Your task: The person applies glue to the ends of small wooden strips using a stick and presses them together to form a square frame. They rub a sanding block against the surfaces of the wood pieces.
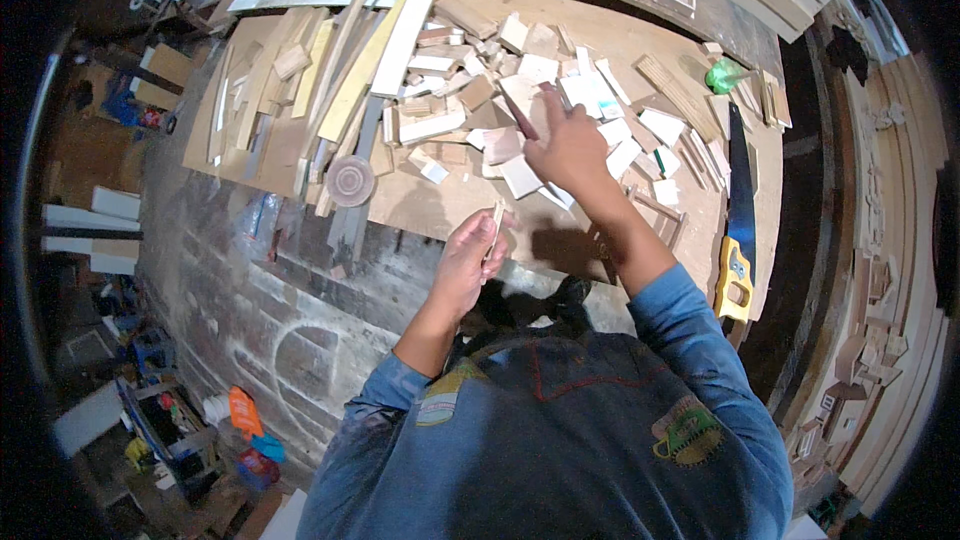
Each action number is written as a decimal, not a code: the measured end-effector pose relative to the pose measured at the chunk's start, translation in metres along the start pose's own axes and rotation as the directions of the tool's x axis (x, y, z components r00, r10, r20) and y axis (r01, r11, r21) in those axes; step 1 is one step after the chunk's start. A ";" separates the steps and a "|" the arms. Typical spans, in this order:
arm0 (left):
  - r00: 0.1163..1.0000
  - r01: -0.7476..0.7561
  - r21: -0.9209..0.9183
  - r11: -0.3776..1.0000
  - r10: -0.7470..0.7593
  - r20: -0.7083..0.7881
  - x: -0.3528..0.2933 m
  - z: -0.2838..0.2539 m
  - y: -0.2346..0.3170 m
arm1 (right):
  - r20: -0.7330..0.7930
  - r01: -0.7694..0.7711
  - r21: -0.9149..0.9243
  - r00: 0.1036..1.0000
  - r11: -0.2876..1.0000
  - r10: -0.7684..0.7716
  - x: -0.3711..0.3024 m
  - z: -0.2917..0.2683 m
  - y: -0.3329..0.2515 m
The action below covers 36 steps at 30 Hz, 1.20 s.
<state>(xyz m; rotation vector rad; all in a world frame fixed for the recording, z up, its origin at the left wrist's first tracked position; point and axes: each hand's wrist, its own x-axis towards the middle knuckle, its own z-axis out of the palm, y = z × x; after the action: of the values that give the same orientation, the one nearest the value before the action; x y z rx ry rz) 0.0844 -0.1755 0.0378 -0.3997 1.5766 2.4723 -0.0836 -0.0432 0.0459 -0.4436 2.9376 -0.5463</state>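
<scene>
My left hand (468, 258) is closed on a small thin wooden piece (497, 214), held up just past the near edge of the wooden board (420, 212). Farther off and to the right, my right hand (572, 148) reaches over a heap of wood offcuts (438, 126). Its index finger stretches forward and its thumb stands apart, over a pale flat block (539, 69). I cannot tell whether the fingertips touch the pieces. Mixed white, pinkish and brown blocks lie under and around this hand.
A handsaw with a yellow handle (735, 280) lies along the board's right side. Long wood strips (352, 80) and a round wooden disc (350, 181) are at the left. A green plastic object (724, 76) sits at the far right. Beside my right forearm is a small wooden frame (657, 215).
</scene>
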 end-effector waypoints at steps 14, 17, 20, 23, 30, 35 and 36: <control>0.893 -0.400 0.666 0.629 0.432 0.128 -0.006 -0.035 0.043 | -0.062 0.249 0.801 0.939 0.545 -0.339 -0.099 -0.020 -0.055; 0.843 -0.470 0.556 0.686 0.535 0.053 0.000 -0.048 0.047 | -0.137 0.327 0.747 0.927 0.579 -0.348 -0.137 -0.029 -0.075; 0.876 -0.441 0.708 0.551 0.435 0.207 -0.017 -0.045 0.056 | -0.118 0.292 0.766 0.940 0.573 -0.321 -0.109 -0.021 -0.071; 0.870 -0.443 0.639 0.629 0.472 0.139 -0.015 -0.050 0.049 | -0.051 0.223 0.657 0.966 0.720 -0.253 -0.128 -0.028 -0.091; 0.911 -0.406 0.666 0.626 0.331 0.245 -0.029 -0.071 0.023 | -0.083 0.188 0.607 0.981 0.772 -0.174 -0.135 -0.015 -0.092; 0.990 -0.079 -0.175 0.981 0.099 0.105 -0.001 -0.099 0.044 | 0.023 0.258 0.760 0.907 0.597 -0.420 -0.203 -0.018 -0.088; 0.988 -0.124 -0.189 0.974 0.139 0.067 -0.005 -0.094 0.046 | 0.133 0.168 0.754 0.908 0.635 -0.398 -0.210 -0.014 -0.085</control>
<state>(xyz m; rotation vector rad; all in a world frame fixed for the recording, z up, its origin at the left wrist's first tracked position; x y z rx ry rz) 0.0877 -0.2803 0.0414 -0.2248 1.3911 2.7086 0.1359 -0.0501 0.1041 -0.7922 2.1051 -1.4745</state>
